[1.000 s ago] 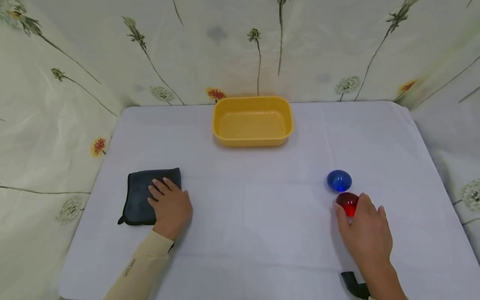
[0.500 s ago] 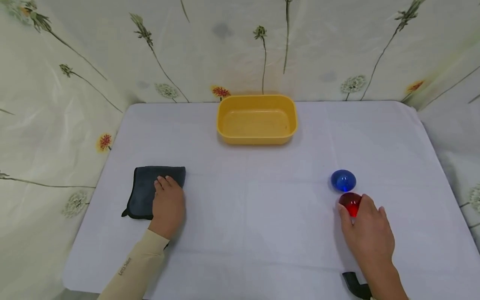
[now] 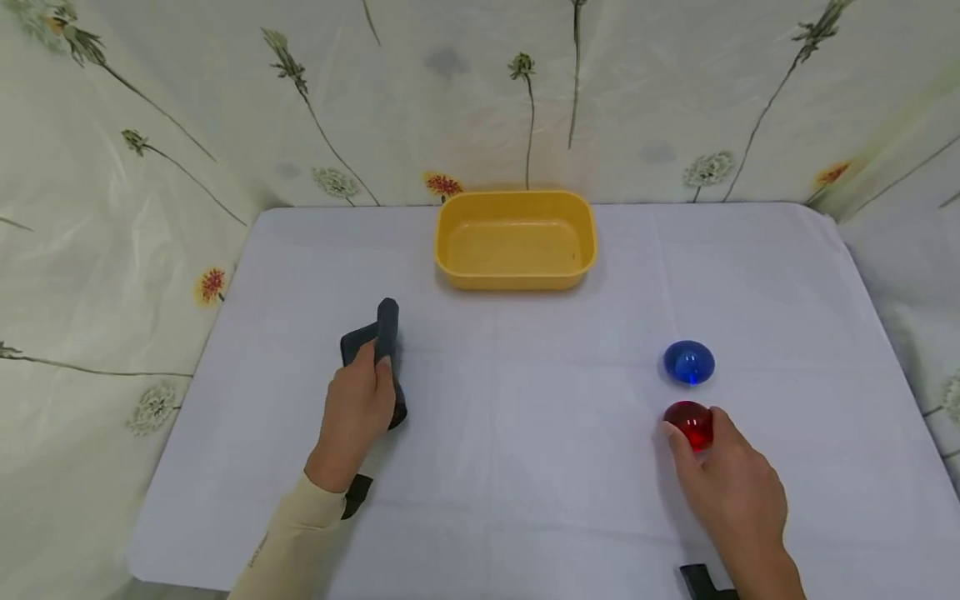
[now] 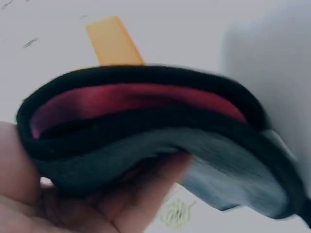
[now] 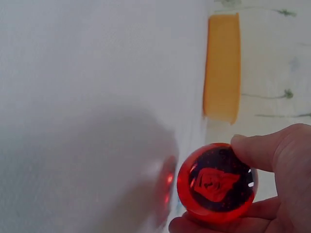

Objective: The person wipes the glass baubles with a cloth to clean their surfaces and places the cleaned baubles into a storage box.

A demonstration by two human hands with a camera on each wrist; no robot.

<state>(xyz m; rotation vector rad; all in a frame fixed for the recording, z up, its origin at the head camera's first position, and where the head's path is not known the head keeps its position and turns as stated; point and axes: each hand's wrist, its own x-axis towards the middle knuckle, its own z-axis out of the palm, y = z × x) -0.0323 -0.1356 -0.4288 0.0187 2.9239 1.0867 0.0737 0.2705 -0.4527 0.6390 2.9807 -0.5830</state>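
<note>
My left hand (image 3: 354, 412) pinches a dark grey folded cloth (image 3: 387, 323) with black edging, tilted up on edge left of the table's middle. In the left wrist view the cloth (image 4: 116, 158) shows a reddish inner side between its bordered edges, thumb on one side and fingers beneath. On the right, my right hand (image 3: 741, 492) grips a clear red ball (image 3: 687, 422) between thumb and fingers. The right wrist view shows the red ball (image 5: 216, 184) over its reddish shadow on the tabletop. Just beyond it lies a clear blue ball (image 3: 688, 362).
A yellow rectangular tub (image 3: 516, 282) stands at the far edge of the white-covered table (image 3: 517, 433). Behind and at both sides hangs a flower-printed sheet (image 3: 630, 92).
My left hand, earlier lying over the flat cloth, now grips it and has lifted it up on edge, moved rightward. The red ball has shifted slightly toward me, away from the blue one.
</note>
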